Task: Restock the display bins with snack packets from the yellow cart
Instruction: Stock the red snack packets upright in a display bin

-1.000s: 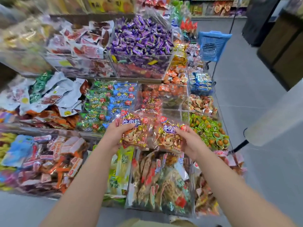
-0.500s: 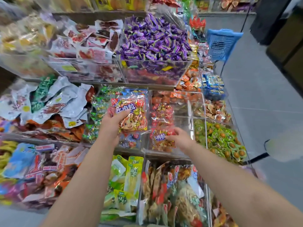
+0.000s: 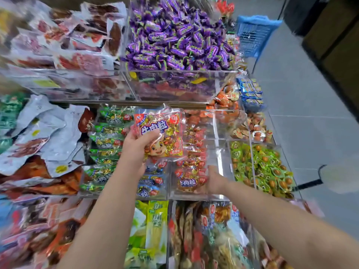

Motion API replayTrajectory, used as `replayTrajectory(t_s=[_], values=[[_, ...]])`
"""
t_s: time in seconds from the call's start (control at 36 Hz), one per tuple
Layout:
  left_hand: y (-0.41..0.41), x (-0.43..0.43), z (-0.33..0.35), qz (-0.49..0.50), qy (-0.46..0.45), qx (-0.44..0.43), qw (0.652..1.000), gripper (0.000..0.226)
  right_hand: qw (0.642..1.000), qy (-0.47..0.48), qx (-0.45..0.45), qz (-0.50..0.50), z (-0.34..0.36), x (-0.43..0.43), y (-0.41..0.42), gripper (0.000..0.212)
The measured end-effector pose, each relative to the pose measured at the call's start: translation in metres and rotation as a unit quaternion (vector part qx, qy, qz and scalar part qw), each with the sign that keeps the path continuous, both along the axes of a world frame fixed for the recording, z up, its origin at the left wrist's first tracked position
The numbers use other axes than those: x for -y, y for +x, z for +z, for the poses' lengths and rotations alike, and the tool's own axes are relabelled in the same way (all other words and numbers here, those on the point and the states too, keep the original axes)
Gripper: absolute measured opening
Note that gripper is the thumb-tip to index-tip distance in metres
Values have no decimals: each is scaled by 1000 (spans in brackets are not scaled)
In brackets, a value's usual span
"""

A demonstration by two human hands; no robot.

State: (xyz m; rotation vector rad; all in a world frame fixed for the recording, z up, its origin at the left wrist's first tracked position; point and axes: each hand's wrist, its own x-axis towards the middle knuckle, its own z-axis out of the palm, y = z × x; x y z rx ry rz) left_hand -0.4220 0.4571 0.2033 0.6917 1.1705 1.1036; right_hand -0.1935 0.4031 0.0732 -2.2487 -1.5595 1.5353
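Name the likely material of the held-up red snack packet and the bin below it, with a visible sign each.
Red snack packet: thin glossy plastic film; it crinkles, glints and shows wrapped pieces inside. Bin: rigid clear sheet, probably acrylic, possibly glass; flat see-through walls with bright edges.

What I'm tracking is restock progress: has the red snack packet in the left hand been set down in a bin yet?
No: the left hand holds the red packet up in the air above the bins.

Tiered shelf (image 3: 124,103) with clear bins (image 3: 220,162) of purple candies (image 3: 174,39), red snack packets (image 3: 191,172), green-wrapped sweets (image 3: 266,167), white pouches (image 3: 48,131).
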Motion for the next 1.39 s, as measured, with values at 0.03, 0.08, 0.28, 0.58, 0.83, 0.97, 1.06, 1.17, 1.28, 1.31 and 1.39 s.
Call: replayTrajectory(t_s=[0.03,0.08,0.28,0.58,0.83,0.97,1.06,1.17,1.28,1.31,1.39], values=[[0,-1,0,0,-1,7,1000,41,1000,4,-5,4,-3,0,1,104],[-1,-4,-2,1,-2,16,1000,40,1000,15,-23,-10,-10,-3,-1,101],[-6,-12,-3,17,4,14,1000,45,988,91,-88,-85,-23,-21,-14,89],[-1,-13,0,15,11,-7,1000,40,983,-56,-171,-23,-10,-16,6,127],[1,-11,1,21,13,3,1000,42,977,-32,-187,-97,13,-11,9,128],[2,-10,-1,16,7,-2,1000,44,976,35,-181,-116,2,-13,-12,130],[2,-9,-2,13,2,-4,1000,45,982,52,-125,-135,-2,-14,-21,133],[0,-8,-3,11,0,-5,1000,46,982,29,-85,-166,-2,-18,-27,110],[-6,-10,-3,13,8,-5,1000,44,981,-80,-131,-120,20,-24,-12,47],[-8,-10,-3,15,12,-5,1000,42,985,-96,-122,-80,26,-25,-6,61],[-13,-12,-1,16,20,-2,1000,39,994,-83,-15,71,34,-22,8,59]])
